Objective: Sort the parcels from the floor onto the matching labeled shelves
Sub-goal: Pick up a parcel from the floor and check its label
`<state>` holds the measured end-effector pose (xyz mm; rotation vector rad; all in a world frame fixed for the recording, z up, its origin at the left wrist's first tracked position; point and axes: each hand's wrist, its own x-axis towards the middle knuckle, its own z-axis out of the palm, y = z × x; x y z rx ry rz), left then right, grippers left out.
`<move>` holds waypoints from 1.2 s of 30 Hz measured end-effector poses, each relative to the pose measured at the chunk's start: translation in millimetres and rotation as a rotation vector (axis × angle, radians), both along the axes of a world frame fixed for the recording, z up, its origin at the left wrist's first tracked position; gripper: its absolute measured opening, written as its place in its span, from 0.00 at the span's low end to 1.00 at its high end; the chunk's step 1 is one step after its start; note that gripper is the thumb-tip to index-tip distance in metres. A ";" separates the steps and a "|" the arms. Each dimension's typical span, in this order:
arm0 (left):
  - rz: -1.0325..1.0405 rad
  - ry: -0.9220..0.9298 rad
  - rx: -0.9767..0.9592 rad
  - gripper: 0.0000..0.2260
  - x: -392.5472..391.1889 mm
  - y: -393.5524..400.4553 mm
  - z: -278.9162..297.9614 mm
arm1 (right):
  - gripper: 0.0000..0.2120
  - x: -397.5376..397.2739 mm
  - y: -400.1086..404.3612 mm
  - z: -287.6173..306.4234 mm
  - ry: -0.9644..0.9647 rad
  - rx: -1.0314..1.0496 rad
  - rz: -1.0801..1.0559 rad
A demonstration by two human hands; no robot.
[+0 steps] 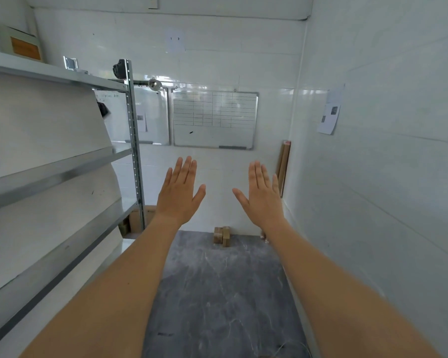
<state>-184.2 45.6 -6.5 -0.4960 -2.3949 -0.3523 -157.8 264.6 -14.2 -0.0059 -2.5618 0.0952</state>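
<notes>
Parcels: small brown cardboard boxes [221,236] on the grey floor [217,293] at the far wall, well apart from both hands.
Handling: probably light, stiff, matte; take opposite flat faces, corners may crush.
Left hand [179,192]: fingers straight and spread, empty.
Right hand [263,193]: same, empty.
Shelves: bare metal rack [62,171] at left; labels not legible.
Wall: gridded whiteboard [214,118].

A small stockroom: grey metal shelving [62,171] left of the left hand [179,195], a gridded whiteboard [214,118] on the white wall above both hands, small brown cardboard parcels [221,236] on the grey floor below them.
</notes>
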 end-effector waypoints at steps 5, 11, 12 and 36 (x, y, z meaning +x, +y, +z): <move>0.043 -0.045 0.008 0.30 -38.7 10.0 -15.8 | 0.41 -42.9 14.4 -10.6 -0.039 -0.110 0.007; 0.056 -0.080 -0.016 0.30 -82.0 20.6 -27.9 | 0.41 -89.5 26.5 -20.8 -0.081 -0.117 0.034; 0.053 -0.077 -0.013 0.30 -90.4 22.4 -26.9 | 0.41 -98.2 27.5 -21.3 -0.077 -0.119 0.035; 0.061 -0.168 -0.134 0.31 -367.4 36.9 -27.1 | 0.40 -378.0 32.3 -33.7 -0.097 -0.148 0.020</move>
